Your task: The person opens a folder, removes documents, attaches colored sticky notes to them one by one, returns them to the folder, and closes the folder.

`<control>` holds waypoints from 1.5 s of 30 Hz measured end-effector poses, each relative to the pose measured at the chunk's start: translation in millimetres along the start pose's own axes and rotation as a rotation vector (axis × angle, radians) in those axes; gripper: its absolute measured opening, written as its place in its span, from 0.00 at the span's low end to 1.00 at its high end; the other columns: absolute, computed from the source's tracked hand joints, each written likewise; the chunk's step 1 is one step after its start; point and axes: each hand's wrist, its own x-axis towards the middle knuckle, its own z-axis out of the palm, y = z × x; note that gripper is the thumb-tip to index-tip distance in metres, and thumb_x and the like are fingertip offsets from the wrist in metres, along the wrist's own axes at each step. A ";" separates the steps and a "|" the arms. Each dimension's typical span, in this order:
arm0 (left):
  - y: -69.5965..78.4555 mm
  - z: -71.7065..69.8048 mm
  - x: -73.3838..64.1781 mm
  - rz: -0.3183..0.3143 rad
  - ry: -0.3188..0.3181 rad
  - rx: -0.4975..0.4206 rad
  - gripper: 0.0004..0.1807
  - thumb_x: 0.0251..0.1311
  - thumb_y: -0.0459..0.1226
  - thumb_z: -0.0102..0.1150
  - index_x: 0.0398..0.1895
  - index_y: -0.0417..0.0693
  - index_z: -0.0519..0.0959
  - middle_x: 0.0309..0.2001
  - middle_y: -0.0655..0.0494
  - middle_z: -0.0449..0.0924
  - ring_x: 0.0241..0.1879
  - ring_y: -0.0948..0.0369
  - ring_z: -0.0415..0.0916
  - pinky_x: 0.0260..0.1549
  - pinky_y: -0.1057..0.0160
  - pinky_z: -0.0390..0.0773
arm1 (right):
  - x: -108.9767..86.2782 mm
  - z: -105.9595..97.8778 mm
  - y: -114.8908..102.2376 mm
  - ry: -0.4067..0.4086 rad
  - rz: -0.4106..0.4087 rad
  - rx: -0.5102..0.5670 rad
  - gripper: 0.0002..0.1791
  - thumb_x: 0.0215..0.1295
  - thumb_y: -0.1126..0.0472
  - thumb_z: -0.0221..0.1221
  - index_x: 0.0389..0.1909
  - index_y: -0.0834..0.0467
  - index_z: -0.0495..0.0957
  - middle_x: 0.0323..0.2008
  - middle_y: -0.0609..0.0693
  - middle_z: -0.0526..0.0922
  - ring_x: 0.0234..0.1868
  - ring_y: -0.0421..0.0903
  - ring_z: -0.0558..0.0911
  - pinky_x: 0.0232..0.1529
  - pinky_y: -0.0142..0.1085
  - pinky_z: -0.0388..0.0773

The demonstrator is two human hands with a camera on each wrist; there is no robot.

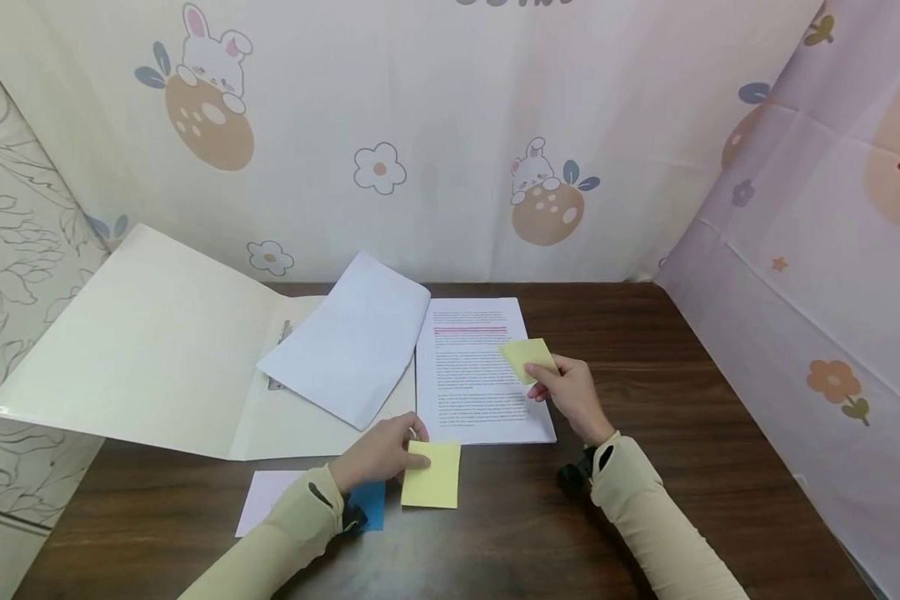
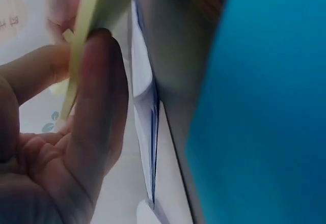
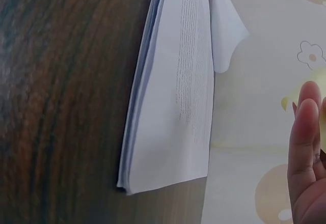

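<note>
- Yellow sticky-note pad [image 1: 437,483] is pinched in the grip of the left hand [image 1: 381,451], over the near part of the counter [image 1: 495,542].
- Printed pages [image 1: 472,400], pink-highlighted near the top, are laid on the counter beside the open white binder [image 1: 135,342].
- Yellow note [image 1: 523,355] is pinched in the grip of the right hand [image 1: 572,395], tilted above the pages' right edge.

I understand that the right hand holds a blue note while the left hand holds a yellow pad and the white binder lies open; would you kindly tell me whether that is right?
Not quite: the note in the right hand is yellow, not blue, as the head view shows. The left hand does hold a yellow pad, and the white binder is open.
</note>
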 end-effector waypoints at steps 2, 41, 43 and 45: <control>-1.3 3.1 -1.5 0.022 0.025 0.113 0.14 0.52 0.38 0.71 0.36 0.47 0.74 0.25 0.56 0.76 0.20 0.63 0.70 0.19 0.66 0.72 | 0.4 0.0 1.5 -0.001 0.002 -0.002 0.18 0.66 0.60 0.61 0.48 0.71 0.79 0.21 0.53 0.83 0.20 0.42 0.81 0.31 0.41 0.82; 1.1 -3.7 -17.6 0.136 0.089 0.457 0.07 0.55 0.38 0.66 0.26 0.47 0.78 0.24 0.58 0.74 0.22 0.64 0.65 0.22 0.67 0.67 | -5.3 -0.6 6.8 -0.037 0.000 0.021 0.18 0.73 0.61 0.52 0.54 0.71 0.76 0.38 0.69 0.83 0.25 0.39 0.82 0.31 0.34 0.82; 2.0 -3.6 -16.6 0.129 0.093 0.433 0.07 0.58 0.40 0.64 0.27 0.47 0.79 0.24 0.59 0.74 0.21 0.65 0.65 0.21 0.68 0.66 | -6.1 0.4 7.3 -0.043 -0.003 0.022 0.18 0.73 0.62 0.52 0.54 0.71 0.76 0.42 0.69 0.81 0.26 0.39 0.83 0.31 0.34 0.82; 3.1 -3.6 -15.1 0.121 0.094 0.416 0.07 0.59 0.40 0.63 0.28 0.48 0.79 0.24 0.60 0.74 0.21 0.65 0.65 0.21 0.68 0.66 | -6.8 1.5 7.9 -0.050 -0.002 0.026 0.17 0.73 0.62 0.52 0.53 0.71 0.76 0.45 0.71 0.79 0.27 0.39 0.83 0.31 0.34 0.82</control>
